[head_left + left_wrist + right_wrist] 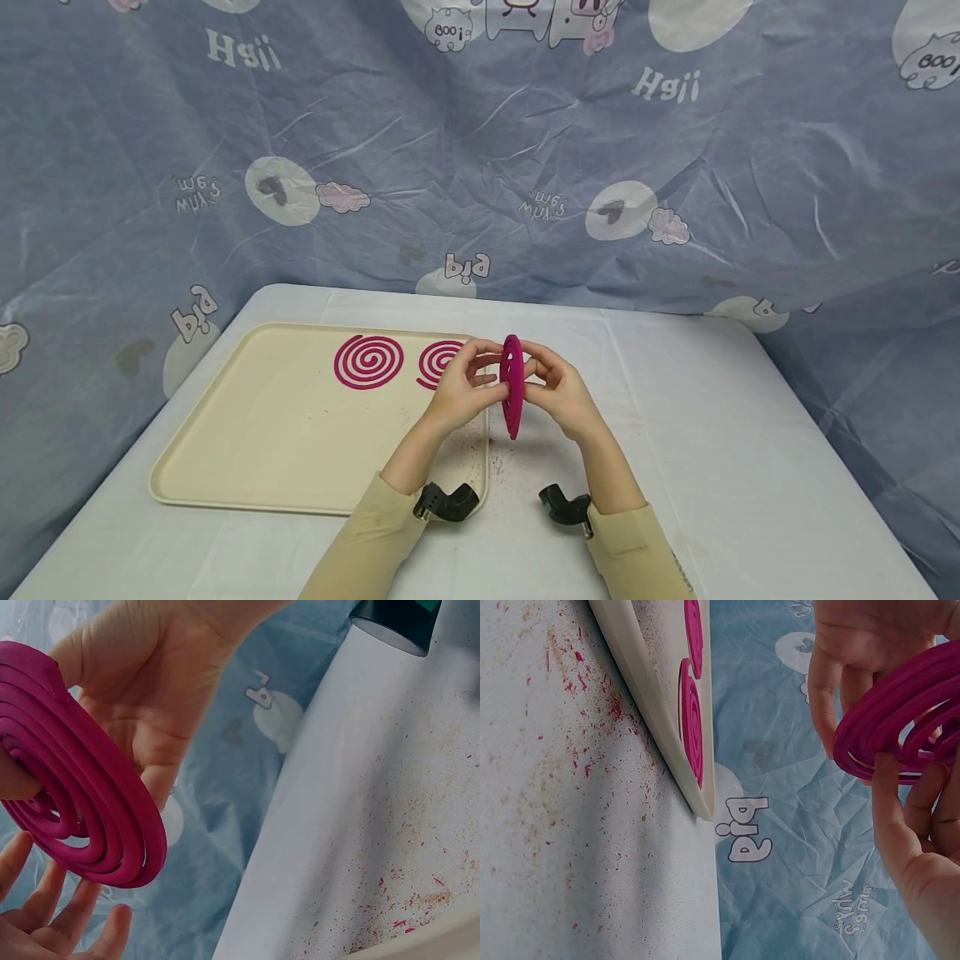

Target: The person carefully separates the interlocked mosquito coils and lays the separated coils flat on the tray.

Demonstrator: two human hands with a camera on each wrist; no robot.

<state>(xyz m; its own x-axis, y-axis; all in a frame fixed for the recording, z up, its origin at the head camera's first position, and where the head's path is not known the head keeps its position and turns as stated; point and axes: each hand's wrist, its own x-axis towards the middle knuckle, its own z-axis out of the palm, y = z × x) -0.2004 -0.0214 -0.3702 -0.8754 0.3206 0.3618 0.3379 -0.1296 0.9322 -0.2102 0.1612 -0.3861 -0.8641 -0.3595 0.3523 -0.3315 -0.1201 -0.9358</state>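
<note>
Ok so the left hand (pixel 463 390) and right hand (pixel 562 396) are both clamped on one pink coil (pixel 513 387), standing on edge in the air over the bench (pixel 712 467), around the tray's (pixel 262 433) right side. Two flat spirals (pixel 369 362) lie far right in the tray, and reddish crumbs (pixel 497 467) litter its right edge.

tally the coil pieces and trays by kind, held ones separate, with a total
Flat magenta spiral coils lying on the cream rectangular tray: 2
Magenta spiral piece held by the left hand and right hand: 1 (single coil or nested pair, can't tell)
Cream rectangular tray: 1
Total: 4
</note>
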